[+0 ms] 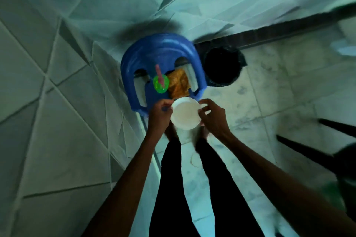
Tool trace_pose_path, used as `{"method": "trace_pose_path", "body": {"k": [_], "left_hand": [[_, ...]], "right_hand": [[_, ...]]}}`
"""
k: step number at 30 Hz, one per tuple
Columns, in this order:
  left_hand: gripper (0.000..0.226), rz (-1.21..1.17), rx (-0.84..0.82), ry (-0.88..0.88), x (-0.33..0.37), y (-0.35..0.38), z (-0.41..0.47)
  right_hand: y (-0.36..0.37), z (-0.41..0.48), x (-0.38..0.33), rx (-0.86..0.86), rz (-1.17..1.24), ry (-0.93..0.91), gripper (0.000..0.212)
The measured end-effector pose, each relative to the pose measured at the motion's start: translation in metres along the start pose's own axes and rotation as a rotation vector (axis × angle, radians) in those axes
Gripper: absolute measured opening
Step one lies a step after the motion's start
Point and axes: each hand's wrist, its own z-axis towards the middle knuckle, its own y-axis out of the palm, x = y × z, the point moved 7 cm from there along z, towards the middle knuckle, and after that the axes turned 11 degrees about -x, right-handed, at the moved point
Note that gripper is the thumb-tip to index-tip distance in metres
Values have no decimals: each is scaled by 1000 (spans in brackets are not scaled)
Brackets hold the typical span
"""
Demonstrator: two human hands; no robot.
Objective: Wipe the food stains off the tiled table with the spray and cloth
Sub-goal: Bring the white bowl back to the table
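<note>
Your right hand [212, 119] pinches the rim of the white bowl [185, 113]. Your left hand [159, 115] is curled at the opposite edge, though whether it grips the bowl is unclear. Neither hand looks free for cleaning. The orange cloth [178, 83] lies just beyond the bowl, straight ahead between both hands, inside the blue plastic holder [159, 48]. A green-and-pink item [161, 82], possibly the spray, sits beside it, nearer your left.
</note>
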Motion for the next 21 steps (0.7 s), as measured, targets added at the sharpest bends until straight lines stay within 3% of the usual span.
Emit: {"method": "trace_pose_path", "body": {"k": [4, 10, 15, 21], "left_hand": [[14, 41, -132, 110, 94, 34, -61], [5, 212, -398, 325, 200, 139, -169], [24, 289, -654, 430, 217, 262, -274], [25, 337, -858, 470, 173, 406, -418]], "right_hand": [[-81, -109, -11, 220, 194, -28, 14], [-161, -278, 52, 524, 537, 41, 11], [-190, -426, 144, 773, 745, 42, 7], [-180, -601, 269, 1032, 876, 141, 14]]}}
